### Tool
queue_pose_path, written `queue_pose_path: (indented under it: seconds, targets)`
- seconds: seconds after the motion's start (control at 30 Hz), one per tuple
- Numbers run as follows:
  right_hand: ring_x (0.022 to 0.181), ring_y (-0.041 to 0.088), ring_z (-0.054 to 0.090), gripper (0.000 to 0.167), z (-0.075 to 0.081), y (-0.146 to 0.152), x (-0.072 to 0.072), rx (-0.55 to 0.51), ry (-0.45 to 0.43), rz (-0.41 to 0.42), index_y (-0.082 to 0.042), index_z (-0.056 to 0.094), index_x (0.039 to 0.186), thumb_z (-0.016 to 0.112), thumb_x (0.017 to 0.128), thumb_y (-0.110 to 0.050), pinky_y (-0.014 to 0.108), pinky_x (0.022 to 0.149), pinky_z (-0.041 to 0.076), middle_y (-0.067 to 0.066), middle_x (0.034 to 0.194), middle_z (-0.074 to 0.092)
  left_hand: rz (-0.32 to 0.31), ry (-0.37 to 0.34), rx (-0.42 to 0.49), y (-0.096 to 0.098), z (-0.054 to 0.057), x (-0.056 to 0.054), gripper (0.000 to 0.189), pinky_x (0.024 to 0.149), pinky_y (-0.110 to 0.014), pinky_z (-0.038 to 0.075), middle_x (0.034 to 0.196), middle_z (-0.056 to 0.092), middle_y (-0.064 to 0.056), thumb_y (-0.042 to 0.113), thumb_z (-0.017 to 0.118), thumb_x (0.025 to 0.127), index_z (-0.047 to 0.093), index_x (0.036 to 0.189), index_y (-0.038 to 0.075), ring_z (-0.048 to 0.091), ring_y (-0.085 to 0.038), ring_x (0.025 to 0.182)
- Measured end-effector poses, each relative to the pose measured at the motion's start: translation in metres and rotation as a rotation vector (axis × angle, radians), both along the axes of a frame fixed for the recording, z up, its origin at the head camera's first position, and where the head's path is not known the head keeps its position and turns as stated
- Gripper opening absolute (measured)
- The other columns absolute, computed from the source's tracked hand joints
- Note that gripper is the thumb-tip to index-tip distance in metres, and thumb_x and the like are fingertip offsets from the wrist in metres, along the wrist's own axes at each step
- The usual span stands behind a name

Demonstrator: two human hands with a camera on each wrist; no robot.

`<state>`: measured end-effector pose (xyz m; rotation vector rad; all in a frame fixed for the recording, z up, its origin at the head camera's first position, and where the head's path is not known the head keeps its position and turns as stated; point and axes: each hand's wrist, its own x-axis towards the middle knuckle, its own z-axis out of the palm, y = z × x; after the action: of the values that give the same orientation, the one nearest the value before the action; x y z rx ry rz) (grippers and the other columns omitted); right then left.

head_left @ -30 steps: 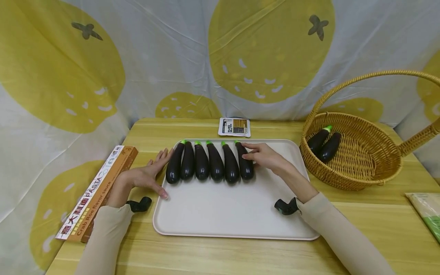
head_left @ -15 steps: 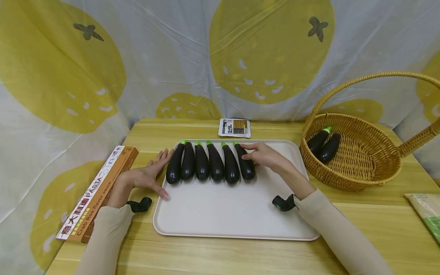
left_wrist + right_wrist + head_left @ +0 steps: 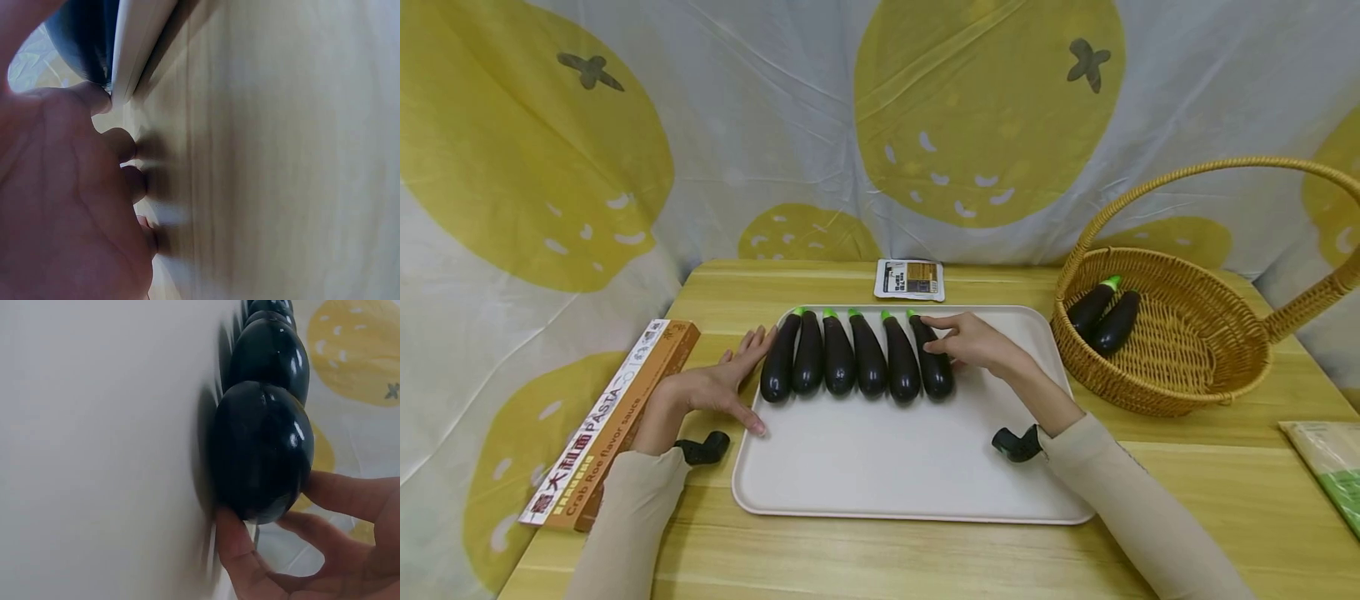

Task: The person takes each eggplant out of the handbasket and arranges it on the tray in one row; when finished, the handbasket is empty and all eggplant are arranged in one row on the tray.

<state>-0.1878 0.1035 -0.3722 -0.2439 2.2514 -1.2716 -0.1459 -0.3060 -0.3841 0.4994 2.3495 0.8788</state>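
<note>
Several dark eggplants with green stems lie side by side along the back left of a white tray [image 3: 917, 475]. My right hand [image 3: 981, 343] grips the rightmost eggplant [image 3: 934, 362] from its right side. In the right wrist view, the thumb and fingers lie around that eggplant's rounded body [image 3: 262, 450], which rests against the row. My left hand [image 3: 718, 387] is spread at the tray's left edge, thumb at the rim and other fingers beside the leftmost eggplant [image 3: 779, 362]. The left wrist view shows its fingertips on the table beside the tray's side wall [image 3: 140, 44].
A wicker basket [image 3: 1180, 400] with a tall handle stands at the right, holding two eggplants [image 3: 1115, 323]. A long pasta box [image 3: 613, 421] lies at the left. Behind the tray is a small packet [image 3: 909, 279]; a clear and green packet [image 3: 1326, 458] lies at the far right.
My right hand has shifted slightly left, and the stem end of the rightmost eggplant has moved a little left with it. The left hand stays in place.
</note>
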Motion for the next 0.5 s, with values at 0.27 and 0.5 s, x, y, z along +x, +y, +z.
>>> queue_pose_path:
  seconds: [0.27, 0.5]
  targets:
    - [0.084, 0.014, 0.053, 0.057, -0.0057, 0.0042, -0.0027, -0.034, -0.022, 0.021, -0.018, 0.046, 0.157, 0.064, 0.103, -0.021, 0.031, 0.080, 0.062, 0.000, 0.085, 0.054, 0.004, -0.001, 0.004, -0.0005, 0.0002, 0.0008, 0.153, 0.119, -0.073, -0.019, 0.164, -0.033, -0.028, 0.031, 0.099, 0.065, -0.016, 0.165, 0.011, -0.033, -0.047, 0.152]
    - [0.087, 0.014, 0.061, 0.059, -0.0033, 0.0090, -0.0027, -0.049, -0.021, 0.051, -0.020, 0.041, 0.160, 0.062, 0.105, -0.023, 0.035, 0.084, 0.064, 0.003, 0.084, 0.057, -0.001, 0.006, 0.001, 0.0000, 0.0008, 0.0005, 0.153, 0.119, -0.073, -0.018, 0.164, -0.033, -0.028, 0.031, 0.099, 0.065, -0.016, 0.165, 0.011, -0.033, -0.047, 0.152]
